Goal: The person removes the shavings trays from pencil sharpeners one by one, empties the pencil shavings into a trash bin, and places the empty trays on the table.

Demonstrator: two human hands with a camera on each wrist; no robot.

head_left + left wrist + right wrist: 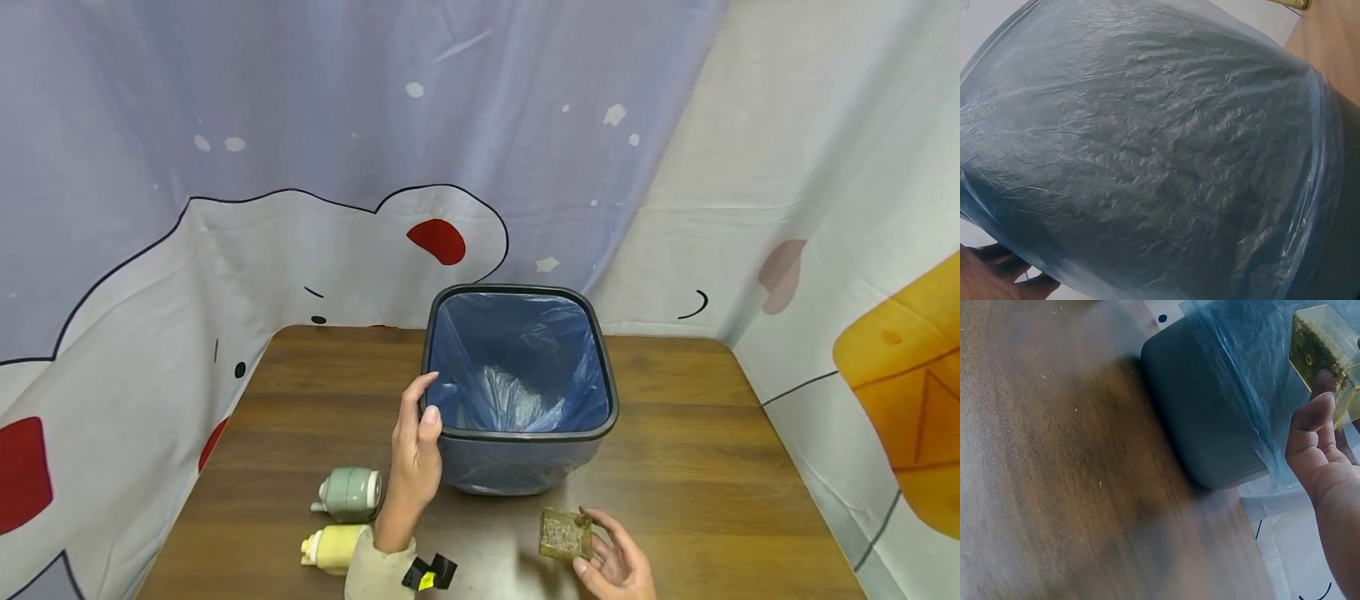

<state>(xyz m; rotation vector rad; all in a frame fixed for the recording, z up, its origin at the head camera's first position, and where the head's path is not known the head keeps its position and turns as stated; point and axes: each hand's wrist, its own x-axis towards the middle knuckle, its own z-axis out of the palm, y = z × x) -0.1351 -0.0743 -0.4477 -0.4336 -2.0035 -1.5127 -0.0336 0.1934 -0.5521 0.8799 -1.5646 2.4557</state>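
Note:
A bin [517,467] lined with a thin blue plastic bag [450,333] stands on the table, its mouth facing up. My left hand [416,467] touches its left side, thumb and fingertips right at the dark rim; in the left wrist view the bag fills most of the picture. My right hand [618,562] pinches a small see-through yellowish box [566,533] between thumb and fingers, in front of the bin. Fine brownish bits fill part of that box [1319,353], which overlaps the bag in the right wrist view.
On the wooden table [697,467], left of my left forearm, lie a green rounded object [350,493] with a pale end and a yellow one [337,547] beside it. Small pale specks dot the tabletop [1100,484]. A printed cloth [315,250] hangs behind the table.

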